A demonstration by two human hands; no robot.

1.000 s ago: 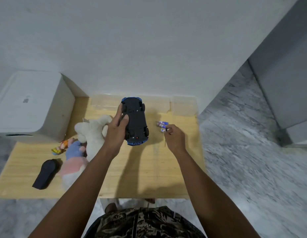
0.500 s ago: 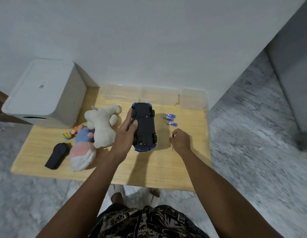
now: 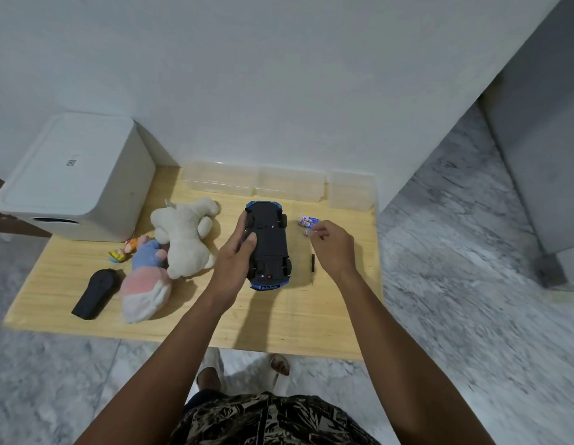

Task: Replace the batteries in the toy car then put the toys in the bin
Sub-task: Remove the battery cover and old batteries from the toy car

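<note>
You're facing plain white wall (image 3: 279, 75); pale wooden worktop (image 3: 279, 322) sitting against it, grey marbled floor (image 3: 472, 284) spreading around you.

We are seeing a pale wood table (image 3: 279, 322) showing smooth grain, a toy car (image 3: 269, 244) showing matt black plastic underneath, fluffy cloth soft toys (image 3: 183, 239), clear plastic boxes (image 3: 289, 186), and batteries (image 3: 307, 220) perhaps wearing glossy wrappers.

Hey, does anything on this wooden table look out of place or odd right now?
Only the blue toy car: it lies upside down, wheels up, gripped by the left hand. That suits a battery change. Nothing looks spilled or broken.
</note>
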